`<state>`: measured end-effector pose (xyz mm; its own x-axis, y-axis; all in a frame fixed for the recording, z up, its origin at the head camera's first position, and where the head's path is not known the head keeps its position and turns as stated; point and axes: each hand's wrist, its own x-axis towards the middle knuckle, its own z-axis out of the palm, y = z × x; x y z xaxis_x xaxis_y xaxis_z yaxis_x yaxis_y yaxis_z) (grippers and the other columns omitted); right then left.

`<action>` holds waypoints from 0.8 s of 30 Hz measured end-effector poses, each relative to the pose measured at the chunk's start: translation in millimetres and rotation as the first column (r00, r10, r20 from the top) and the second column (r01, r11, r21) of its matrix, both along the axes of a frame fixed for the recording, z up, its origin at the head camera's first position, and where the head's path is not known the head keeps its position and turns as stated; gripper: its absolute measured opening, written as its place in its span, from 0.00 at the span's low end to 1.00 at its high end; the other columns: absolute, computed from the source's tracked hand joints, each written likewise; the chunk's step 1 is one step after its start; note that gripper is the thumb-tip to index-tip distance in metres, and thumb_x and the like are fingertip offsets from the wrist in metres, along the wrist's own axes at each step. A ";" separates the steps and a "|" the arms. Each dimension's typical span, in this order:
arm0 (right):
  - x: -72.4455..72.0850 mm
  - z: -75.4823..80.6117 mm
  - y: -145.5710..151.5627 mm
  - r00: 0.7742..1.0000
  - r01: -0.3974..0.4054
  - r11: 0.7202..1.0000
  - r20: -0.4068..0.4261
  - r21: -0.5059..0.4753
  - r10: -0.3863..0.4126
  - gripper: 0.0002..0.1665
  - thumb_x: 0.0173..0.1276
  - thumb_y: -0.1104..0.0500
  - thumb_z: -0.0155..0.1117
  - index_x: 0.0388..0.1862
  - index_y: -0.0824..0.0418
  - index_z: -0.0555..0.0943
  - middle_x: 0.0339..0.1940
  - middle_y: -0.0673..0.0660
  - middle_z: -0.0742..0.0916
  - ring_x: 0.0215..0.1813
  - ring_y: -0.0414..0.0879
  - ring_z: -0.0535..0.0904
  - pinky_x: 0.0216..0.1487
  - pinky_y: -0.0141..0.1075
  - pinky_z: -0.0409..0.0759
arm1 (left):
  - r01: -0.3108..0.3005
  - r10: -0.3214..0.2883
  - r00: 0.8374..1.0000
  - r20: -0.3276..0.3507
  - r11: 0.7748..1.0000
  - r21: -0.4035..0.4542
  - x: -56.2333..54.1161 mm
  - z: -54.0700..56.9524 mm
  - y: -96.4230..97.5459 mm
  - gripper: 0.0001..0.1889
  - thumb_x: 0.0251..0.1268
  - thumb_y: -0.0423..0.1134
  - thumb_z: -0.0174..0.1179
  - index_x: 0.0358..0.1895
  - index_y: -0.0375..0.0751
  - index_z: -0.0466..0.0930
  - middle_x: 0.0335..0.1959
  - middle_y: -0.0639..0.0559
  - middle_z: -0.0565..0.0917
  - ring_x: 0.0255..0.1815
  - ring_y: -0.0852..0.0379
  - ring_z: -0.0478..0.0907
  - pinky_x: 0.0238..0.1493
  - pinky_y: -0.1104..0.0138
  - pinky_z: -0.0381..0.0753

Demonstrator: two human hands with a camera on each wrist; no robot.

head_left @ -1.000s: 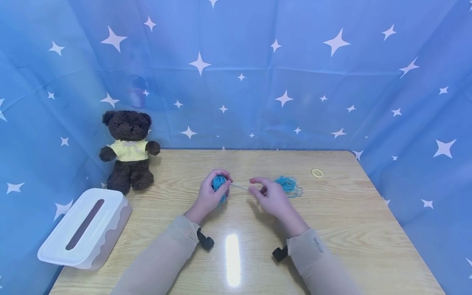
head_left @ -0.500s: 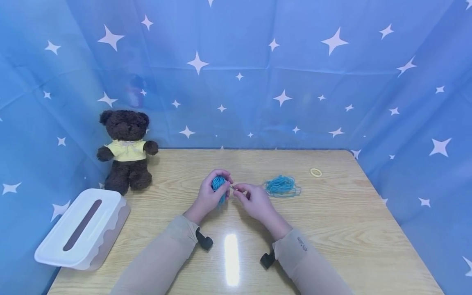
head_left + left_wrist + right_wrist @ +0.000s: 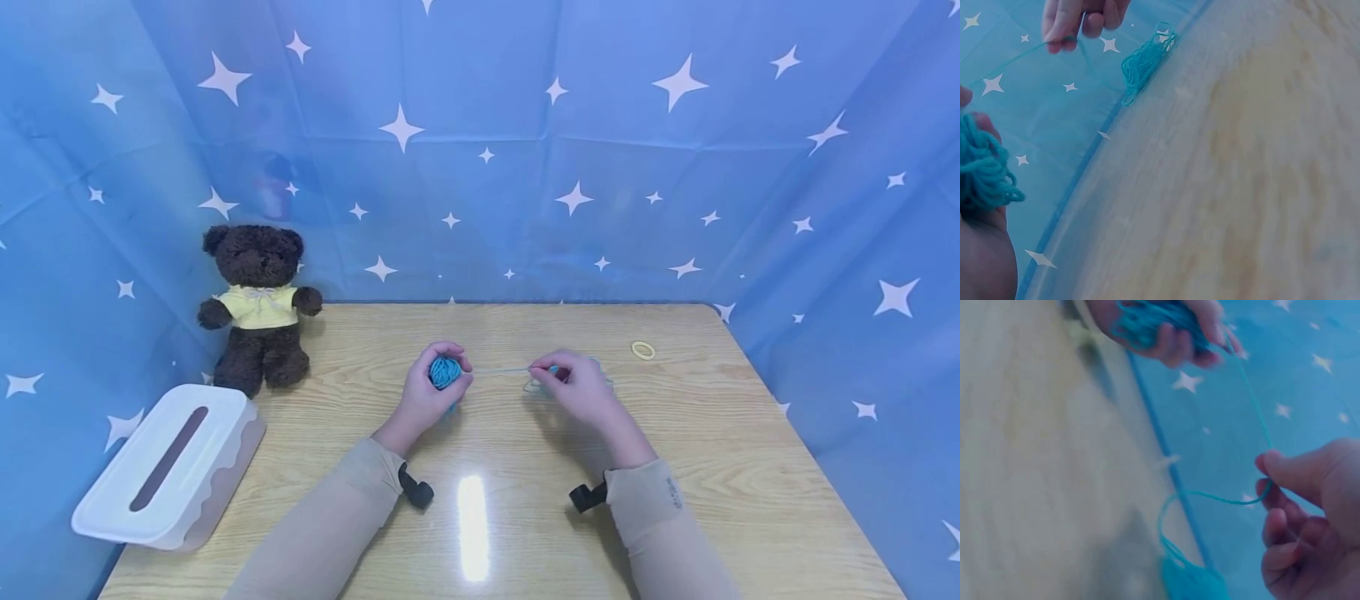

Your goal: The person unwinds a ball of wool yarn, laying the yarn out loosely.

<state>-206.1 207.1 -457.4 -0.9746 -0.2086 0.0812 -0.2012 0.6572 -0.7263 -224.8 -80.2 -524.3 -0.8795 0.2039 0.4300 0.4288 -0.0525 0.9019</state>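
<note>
Right of a box (image 3: 187, 477) and teddy bear (image 3: 258, 307), the left grip (image 3: 427, 393) is holding a yarn bundle (image 3: 446, 372); 1 strand (image 3: 498, 370) is stretching to the right grip (image 3: 583, 390), which is pinching it. Loose yarn (image 3: 1142, 67) is lying behind on the surface (image 3: 525, 508), near a yellow ring (image 3: 643, 358).

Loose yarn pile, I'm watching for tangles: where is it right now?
In the head view, the loose yarn lies right of centre on the table, mostly hidden behind the right hand and left of the yellow ring.
</note>
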 end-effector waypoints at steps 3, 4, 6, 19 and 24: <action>-0.9 6.0 17.2 0.999 0.042 0.999 0.029 0.016 -0.043 0.15 0.84 0.49 0.67 0.56 0.55 0.92 0.48 0.59 0.92 0.36 0.46 0.80 0.34 0.37 0.79 | -0.010 0.010 1.000 0.028 1.000 -0.013 0.8 0.9 -0.2 0.20 0.71 0.26 0.72 0.62 0.38 0.79 0.44 0.45 0.87 0.37 0.60 0.86 0.39 0.68 0.90; -1.0 7.7 22.1 0.998 0.055 0.998 0.039 0.026 -0.056 0.15 0.85 0.48 0.66 0.57 0.55 0.91 0.49 0.59 0.92 0.36 0.47 0.79 0.34 0.38 0.79 | -0.015 0.016 0.999 0.039 1.000 -0.015 1.3 1.6 -0.2 0.20 0.71 0.27 0.72 0.62 0.39 0.79 0.43 0.47 0.87 0.35 0.60 0.85 0.39 0.68 0.90; -1.1 9.9 30.7 0.995 0.075 0.996 0.060 0.044 -0.077 0.17 0.86 0.46 0.64 0.59 0.55 0.91 0.50 0.59 0.92 0.37 0.48 0.79 0.35 0.39 0.78 | -0.027 0.028 0.998 0.055 0.999 -0.019 1.9 3.3 0.2 0.18 0.73 0.28 0.71 0.61 0.38 0.79 0.41 0.50 0.86 0.34 0.60 0.85 0.40 0.67 0.89; -0.6 16.0 77.4 0.969 0.173 0.962 0.138 0.209 -0.204 0.21 0.87 0.46 0.61 0.63 0.56 0.89 0.57 0.61 0.92 0.51 0.55 0.85 0.42 0.42 0.82 | -0.052 0.050 0.995 0.091 0.998 0.021 -0.4 3.0 1.4 0.13 0.81 0.31 0.64 0.59 0.28 0.76 0.36 0.42 0.83 0.32 0.61 0.85 0.38 0.69 0.88; 0.2 15.6 92.0 0.959 0.192 0.947 0.156 0.257 -0.237 0.21 0.86 0.46 0.62 0.63 0.58 0.88 0.60 0.65 0.90 0.56 0.60 0.85 0.49 0.50 0.83 | -0.111 0.111 0.992 0.057 0.994 0.002 -1.6 1.6 1.4 0.13 0.77 0.30 0.68 0.57 0.30 0.79 0.47 0.34 0.83 0.42 0.61 0.82 0.48 0.71 0.85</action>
<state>-205.8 299.0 -441.9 -0.9916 0.0161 -0.1283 0.0852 0.8275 -0.5549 -226.4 -78.8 -522.7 -0.9196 0.1014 0.3795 0.3803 -0.0124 0.9248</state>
